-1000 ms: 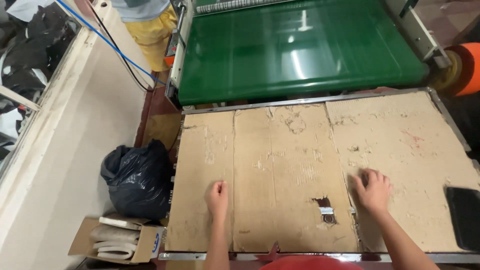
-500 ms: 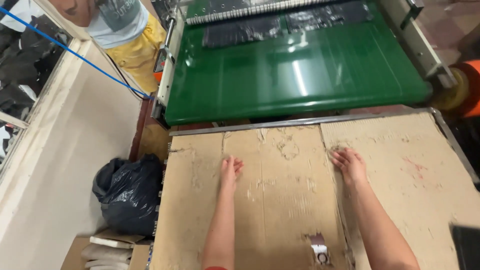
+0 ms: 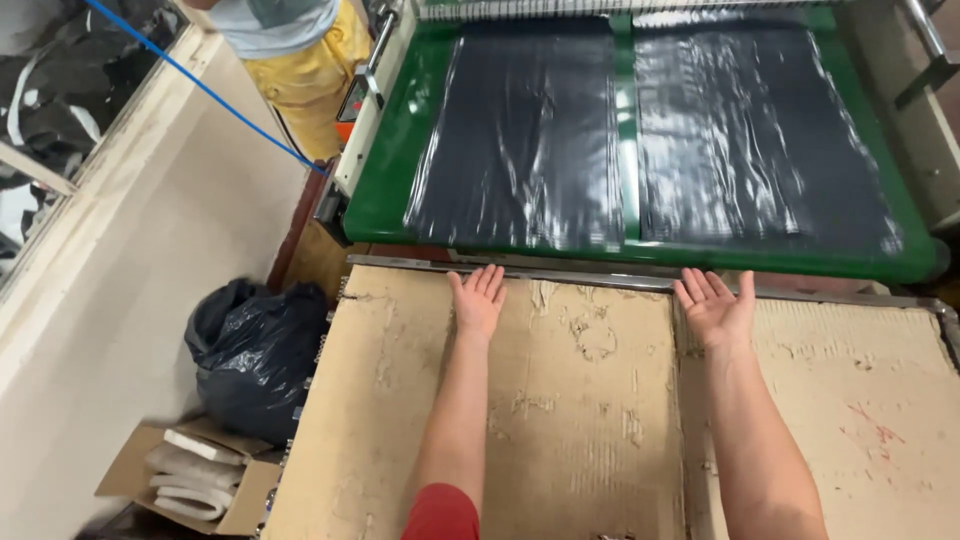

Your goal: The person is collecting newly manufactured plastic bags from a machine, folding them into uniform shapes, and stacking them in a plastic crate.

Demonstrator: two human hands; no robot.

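My left hand (image 3: 478, 297) lies palm up and open at the far edge of a worn cardboard-covered table (image 3: 590, 420), fingers towards the green conveyor belt (image 3: 628, 140). My right hand (image 3: 716, 305) is also palm up and open, at the same edge further right. Two shiny black plastic sheets lie side by side on the belt: the left sheet (image 3: 525, 130) ends just beyond my left hand and the right sheet (image 3: 745, 130) just beyond my right hand. Neither hand touches a sheet.
A metal rail (image 3: 600, 280) separates table and belt. A stuffed black plastic bag (image 3: 250, 355) and an open cardboard box (image 3: 195, 478) with white pieces sit on the floor at left. A person in a yellow apron (image 3: 300, 60) stands beside the machine at the top left.
Both hands slid forward across the cardboard to its far edge and turned palm up. The two black sheets travelled down the belt towards me.
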